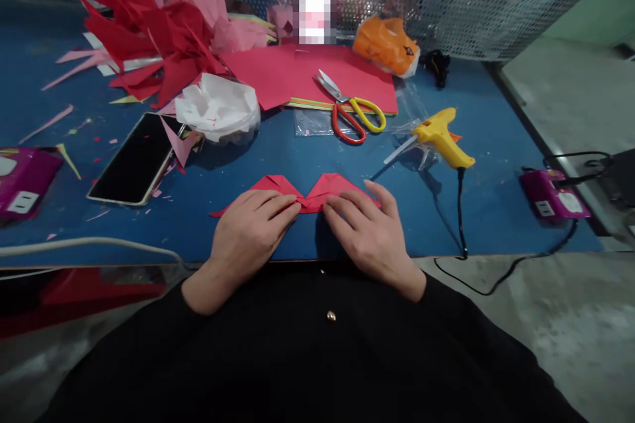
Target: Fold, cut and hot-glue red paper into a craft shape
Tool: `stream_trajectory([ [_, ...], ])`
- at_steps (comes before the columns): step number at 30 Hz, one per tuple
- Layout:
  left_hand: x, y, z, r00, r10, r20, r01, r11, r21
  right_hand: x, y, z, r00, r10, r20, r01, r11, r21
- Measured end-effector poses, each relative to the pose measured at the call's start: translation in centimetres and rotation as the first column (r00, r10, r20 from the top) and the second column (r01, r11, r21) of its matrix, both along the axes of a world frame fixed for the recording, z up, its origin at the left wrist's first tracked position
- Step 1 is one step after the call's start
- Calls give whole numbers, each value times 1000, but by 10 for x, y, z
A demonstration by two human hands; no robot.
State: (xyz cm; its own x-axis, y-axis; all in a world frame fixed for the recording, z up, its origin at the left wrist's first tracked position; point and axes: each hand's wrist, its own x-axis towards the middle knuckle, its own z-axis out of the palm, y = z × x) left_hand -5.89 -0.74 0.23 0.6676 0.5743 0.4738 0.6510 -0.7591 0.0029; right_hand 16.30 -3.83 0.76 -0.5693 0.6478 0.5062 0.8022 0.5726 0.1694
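Left hand (253,232) at eight o'clock, right hand (372,232) at four, half-curled fingers (268,207) are resting on folded paper (331,184), pinch unclear; even pressing should be sharpening creases.

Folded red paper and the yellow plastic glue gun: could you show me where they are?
Folded red paper (313,204), head view: its creased middle.
Yellow plastic glue gun (440,134), head view: its body.

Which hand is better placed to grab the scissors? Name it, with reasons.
Probably the right hand: the scissors lie nearer it, handles toward its side; the left hand is farther off.
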Motion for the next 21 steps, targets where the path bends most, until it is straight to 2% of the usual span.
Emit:
stream_trajectory([
  [4, 3, 1, 4, 1000, 9, 3, -9, 1000, -8, -13, 10, -1, 997, 69, 29, -69, 998, 9],
  [8, 3, 2, 4, 999, 9, 37, -9, 1000, -7, -18, 14, -5, 997, 75, -6, -75, 997, -2],
  [12, 2, 3, 3, 993, 27, 113, -21, 998, -52, -18, 14, -7, 996, 44, -84, -49, 997, -55],
  [21, 6, 5, 5, 991, 57, 121, -42, 992, -120, -18, 12, -6, 978, -61, -197, 17, 975, -220],
])
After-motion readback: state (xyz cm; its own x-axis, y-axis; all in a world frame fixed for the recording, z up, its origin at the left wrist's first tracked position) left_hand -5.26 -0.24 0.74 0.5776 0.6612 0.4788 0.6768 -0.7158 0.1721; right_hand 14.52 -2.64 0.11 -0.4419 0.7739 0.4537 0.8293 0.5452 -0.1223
